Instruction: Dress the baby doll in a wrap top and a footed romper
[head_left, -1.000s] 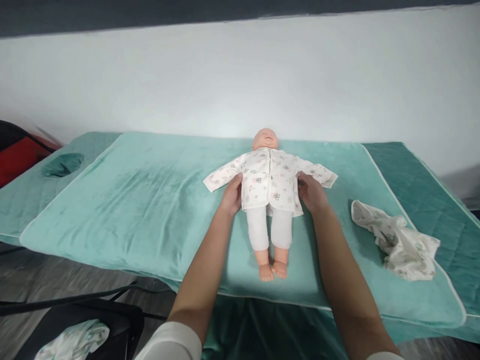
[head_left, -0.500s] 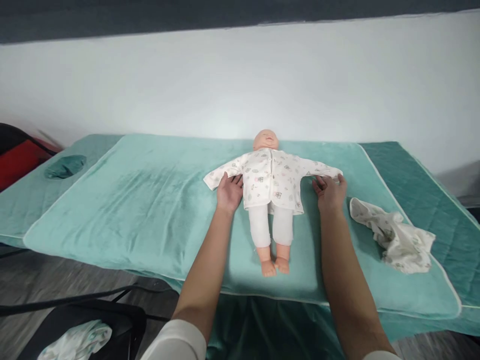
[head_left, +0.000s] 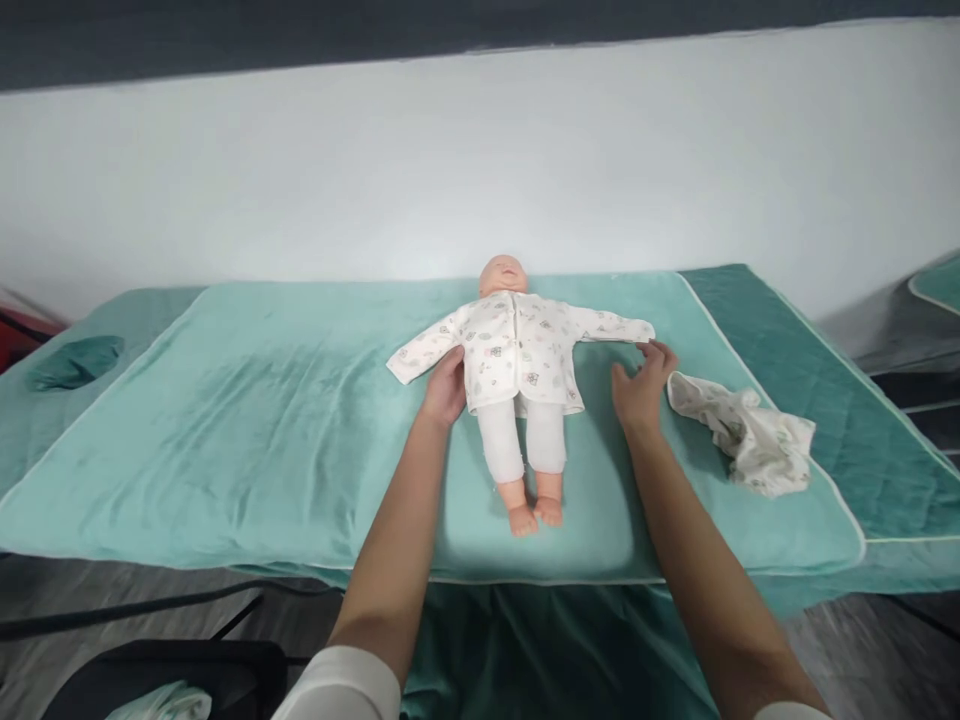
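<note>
A baby doll (head_left: 502,274) lies on its back, its arms spread to both sides. It wears a white printed jacket (head_left: 517,350) closed down the front and white leggings (head_left: 501,440); its feet are bare. Against the doll's side, below the left-hand sleeve, rests my left hand (head_left: 446,390), open, with some fingers hidden at the jacket's edge. My right hand (head_left: 643,385) is open just below the other sleeve's cuff, thumb and fingers apart, fingertips at or near the cuff. To its right lies a crumpled white printed garment (head_left: 750,435).
The doll lies on a green padded mat (head_left: 285,400) over a bed with a face hole (head_left: 79,362) at the left. A white wall (head_left: 375,180) stands behind. At the lower left is a black chair (head_left: 225,670) with printed cloth (head_left: 169,703) on it.
The view has shifted, so the doll and bed appear farther left. My left hand has turned and moved in against the doll's side. My right hand's thumb and fingers have spread apart near the cuff.
</note>
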